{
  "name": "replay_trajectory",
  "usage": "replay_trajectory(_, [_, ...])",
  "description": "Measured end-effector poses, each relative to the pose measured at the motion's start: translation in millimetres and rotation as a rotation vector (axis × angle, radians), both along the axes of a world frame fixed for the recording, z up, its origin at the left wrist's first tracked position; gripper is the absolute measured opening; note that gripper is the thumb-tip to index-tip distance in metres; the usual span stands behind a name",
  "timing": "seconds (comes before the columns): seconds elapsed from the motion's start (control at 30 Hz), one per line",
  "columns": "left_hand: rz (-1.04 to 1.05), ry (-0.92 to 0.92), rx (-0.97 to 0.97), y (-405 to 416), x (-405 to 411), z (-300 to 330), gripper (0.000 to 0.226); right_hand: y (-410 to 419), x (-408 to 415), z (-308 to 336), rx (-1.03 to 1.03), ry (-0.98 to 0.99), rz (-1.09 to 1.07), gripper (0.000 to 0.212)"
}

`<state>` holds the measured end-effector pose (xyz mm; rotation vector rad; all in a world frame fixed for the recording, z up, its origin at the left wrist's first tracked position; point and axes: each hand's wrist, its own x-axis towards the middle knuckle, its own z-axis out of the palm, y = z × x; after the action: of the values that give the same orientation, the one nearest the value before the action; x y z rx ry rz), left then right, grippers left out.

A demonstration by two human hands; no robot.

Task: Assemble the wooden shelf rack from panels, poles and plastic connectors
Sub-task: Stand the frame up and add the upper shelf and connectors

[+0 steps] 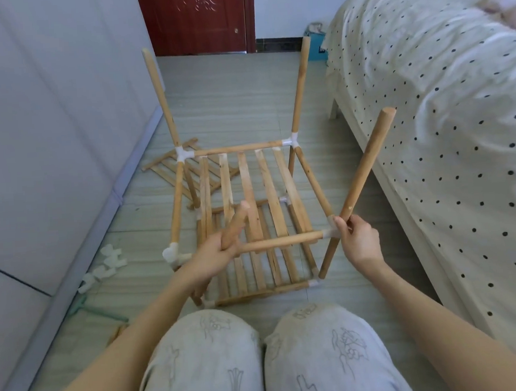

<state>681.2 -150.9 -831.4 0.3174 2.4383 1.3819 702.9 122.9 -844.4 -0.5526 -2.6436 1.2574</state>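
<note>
1. The half-built wooden rack (250, 195) stands on the floor at frame centre.
2. The left hand (215, 256) curls its fingers around a loose pole (236, 224).
3. The right hand (359, 240) pinches the corner connector (332, 233), beside a slanting pole (362, 182).
4. Spare white connectors (106, 267) lie lower left.

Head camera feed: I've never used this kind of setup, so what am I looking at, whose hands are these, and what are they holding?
There is no robot. One camera on a person's head looks down past their knees at a grey floor. The half-built wooden slatted shelf rack stands there. The left hand grips a short round wooden pole pointing towards the camera. The right hand pinches a long tilted wooden pole at the white plastic corner connector. Spare white plastic connectors and a loose slatted wooden panel lie left. A polka-dot bed stands right.
</note>
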Motion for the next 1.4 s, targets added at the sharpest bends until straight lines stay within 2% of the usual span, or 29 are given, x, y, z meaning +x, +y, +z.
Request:
replay_trajectory(0.07, [0.167, 0.063, 0.160, -8.7, 5.0, 14.3, 0.026, -6.2, 10.1, -3.1, -0.123, -0.061, -0.127, 0.040])
replay_trajectory(0.13, [0.329, 0.119, 0.334, -23.8, 7.7, 30.5, 0.018, -14.0, 21.0, -4.8, -0.097, -0.097, -0.165, 0.035])
replay_trajectory(0.2, [0.467, 0.145, 0.525, -40.7, 7.5, 46.2, 0.026, -27.3, 26.2, -0.8, 0.027, -0.119, -0.038, 0.034])
replay_trajectory(0.3, [0.714, 0.232, 0.692, -65.3, 3.7, 68.4, 0.034, -55.1, 16.9, 11.2, 0.206, -0.008, 0.231, 0.021])
replay_trajectory(0.4, [0.845, 0.330, 0.738, -82.1, 2.7, 78.6, 0.039, -83.1, -2.3, 15.9, 0.510, -0.081, 0.611, 0.042])
replay_trajectory(0.5, [0.865, 0.380, 0.761, -89.2, 3.9, 77.4, 0.051, -96.1, -14.2, 2.1, 0.751, -0.232, 0.837, 0.057])
replay_trajectory(0.63, [0.879, 0.459, 0.759, -90.9, -3.9, 75.1, 0.050, -93.5, -17.5, -19.8, 0.971, -0.294, 0.888, 0.064])
replay_trajectory(0.77, [0.888, 0.469, 0.692, -88.0, -12.8, 67.9, 0.046, -95.2, -21.1, -21.2, 0.969, -0.324, 0.896, 0.065])
replay_trajectory(0.87, [0.810, 0.422, 0.607, -84.6, -15.5, 65.6, 0.053, -95.6, -20.4, -22.5, 0.978, -0.326, 0.903, 0.067])
replay_trajectory(1.1, [0.675, 0.412, 0.477, -71.1, -10.9, 65.6, 0.051, -96.2, -19.2, -18.7, 0.977, -0.335, 0.906, 0.067])
replay_trajectory(1.4, [0.678, 0.331, 0.470, -66.3, -15.7, 56.7, 0.056, -93.3, -18.4, -17.6, 1.018, -0.285, 0.904, 0.065])
